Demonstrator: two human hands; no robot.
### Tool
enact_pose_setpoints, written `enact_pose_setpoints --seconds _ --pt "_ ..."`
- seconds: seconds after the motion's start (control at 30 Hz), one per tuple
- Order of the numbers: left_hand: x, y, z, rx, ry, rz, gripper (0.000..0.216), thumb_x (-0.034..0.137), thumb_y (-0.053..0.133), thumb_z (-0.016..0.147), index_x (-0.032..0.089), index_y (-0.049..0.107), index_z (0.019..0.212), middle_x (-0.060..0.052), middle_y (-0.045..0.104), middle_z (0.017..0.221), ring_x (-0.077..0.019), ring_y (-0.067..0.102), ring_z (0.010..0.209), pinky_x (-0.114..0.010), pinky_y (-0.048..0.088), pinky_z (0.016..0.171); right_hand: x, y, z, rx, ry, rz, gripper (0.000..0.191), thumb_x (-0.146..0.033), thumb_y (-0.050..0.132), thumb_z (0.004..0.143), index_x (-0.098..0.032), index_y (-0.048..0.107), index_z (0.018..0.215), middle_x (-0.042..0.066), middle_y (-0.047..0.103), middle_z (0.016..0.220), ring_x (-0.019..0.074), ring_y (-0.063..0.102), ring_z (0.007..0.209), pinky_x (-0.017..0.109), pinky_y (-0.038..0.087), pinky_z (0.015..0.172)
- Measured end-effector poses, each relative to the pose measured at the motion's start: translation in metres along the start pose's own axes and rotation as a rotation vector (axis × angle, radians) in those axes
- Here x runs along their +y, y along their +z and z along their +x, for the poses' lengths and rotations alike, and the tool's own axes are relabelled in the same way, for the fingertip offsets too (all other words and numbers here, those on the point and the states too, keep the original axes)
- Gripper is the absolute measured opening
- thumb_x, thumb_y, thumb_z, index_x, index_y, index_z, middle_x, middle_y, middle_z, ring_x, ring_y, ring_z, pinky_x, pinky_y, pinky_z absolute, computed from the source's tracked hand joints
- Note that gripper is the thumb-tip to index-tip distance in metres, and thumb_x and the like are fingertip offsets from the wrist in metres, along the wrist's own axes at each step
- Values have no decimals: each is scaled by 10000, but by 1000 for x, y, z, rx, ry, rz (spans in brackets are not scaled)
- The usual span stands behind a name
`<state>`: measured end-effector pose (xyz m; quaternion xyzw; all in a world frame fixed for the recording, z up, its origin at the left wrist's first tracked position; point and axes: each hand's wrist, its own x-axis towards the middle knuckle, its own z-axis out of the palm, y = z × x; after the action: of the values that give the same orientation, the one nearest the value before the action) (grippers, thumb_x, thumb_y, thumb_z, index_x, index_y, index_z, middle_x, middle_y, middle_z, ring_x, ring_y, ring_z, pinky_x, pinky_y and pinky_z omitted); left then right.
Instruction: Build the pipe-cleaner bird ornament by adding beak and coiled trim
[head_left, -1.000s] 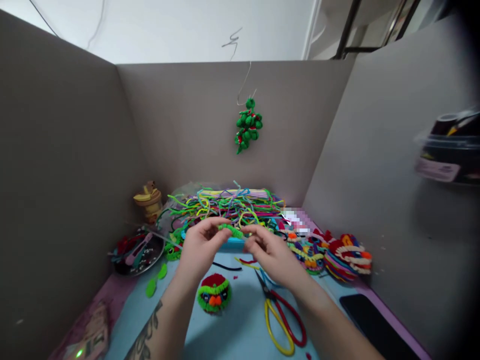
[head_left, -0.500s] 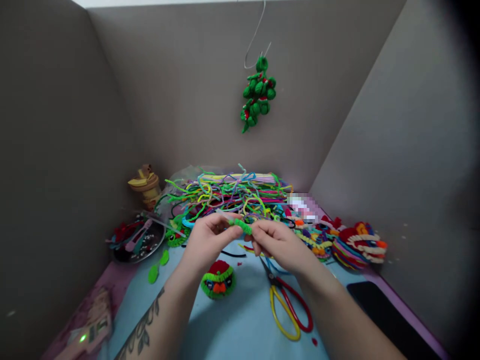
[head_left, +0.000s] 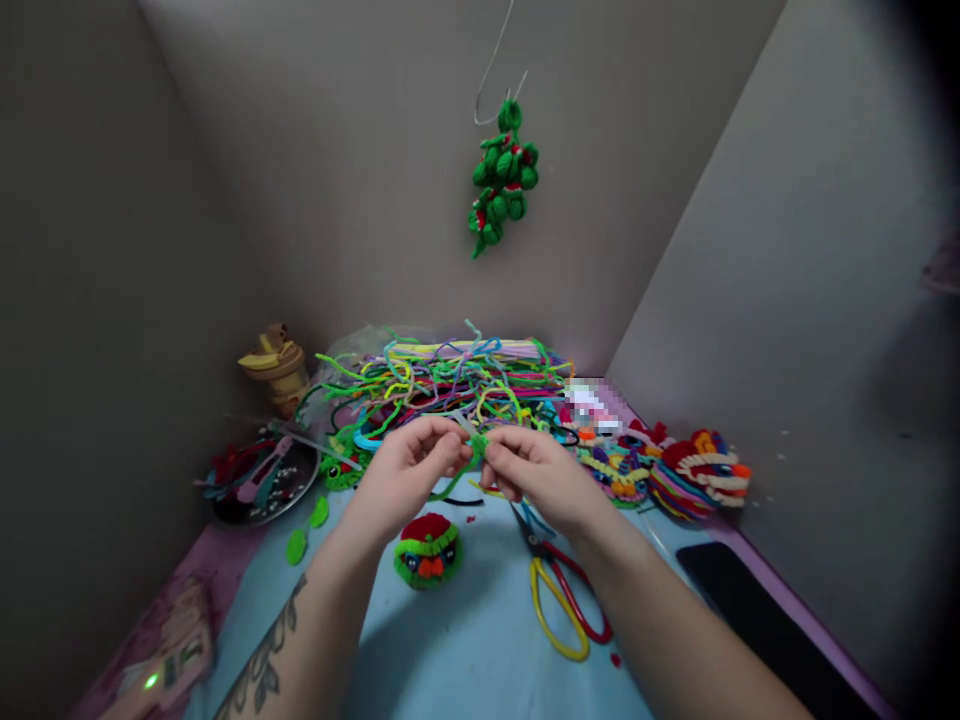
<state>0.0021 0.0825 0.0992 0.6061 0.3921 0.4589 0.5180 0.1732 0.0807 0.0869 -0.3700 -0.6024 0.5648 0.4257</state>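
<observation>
Left hand: fingertips pinched on green fuzzy strip | right hand: fingertips pinched on it too | strip: raised between the hands | from strip: stem pile 12 o'clock, scissors 5 o'clock, green-and-red ball 7 o'clock, metal bowl 9 o'clock

A craft workstation: 3 grey partitions enclose a surface carrying heaped pipe cleaners, scissors and a metal bowl.

No words, labels, brands, numbers or signs are legible — not one.
</observation>
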Motion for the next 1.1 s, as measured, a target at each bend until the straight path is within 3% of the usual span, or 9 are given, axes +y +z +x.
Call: enact_pose_setpoints --seconds 0.17,0.3,0.43,0.6,0.83,1.1 --pt "2 4 -1 -74 -69 17 209 331 658 755 166 556 833 30 556 668 -91 530 541 -202 435 506 1 0 0 75 28 76 358 -460 683 714 -186 546 897 -31 612 622 72 457 448 193 339 429" --pt "0 1 0 -53 -34 142 184 335 612 786 155 644 810 23 566 629 -83 450 504 -188 358 459 4 -3 0 134 10 43 336 -448 632 758 -171 603 945 0 640 683 75 460 469 211 366 449" --pt "-1 -3 1 -36 24 253 228 357 589 808 159 702 809 7 603 643 -108 483 556 -208 367 509 3 -5 -1 166 -30 -31 287 -388 628 758 -184 625 960 6 629 696 109 532 559 225 410 486" --pt "-2 -1 1 -19 72 283 214 351 590 809 161 685 778 -9 625 701 -132 534 641 -223 418 581 1 -2 -2 273 -144 -185 182 -311 617 767 -178 626 890 -6 596 663 118 539 578 237 436 524" --pt "3 4 0 -22 24 224 230 382 594 803 168 678 793 -10 612 666 -136 564 610 -224 473 533 -1 4 -9 482 -391 -546 54 -176 595 796 -193 637 826 28 664 799 160 611 727 274 475 657" --pt "0 13 -1 60 -7 211 297 410 564 816 152 608 675 26 540 512 -100 517 472 -196 418 454 5 6 -13 495 -654 -811 123 -120 538 857 -201 614 806 41 628 770 180 582 778 318 461 717"
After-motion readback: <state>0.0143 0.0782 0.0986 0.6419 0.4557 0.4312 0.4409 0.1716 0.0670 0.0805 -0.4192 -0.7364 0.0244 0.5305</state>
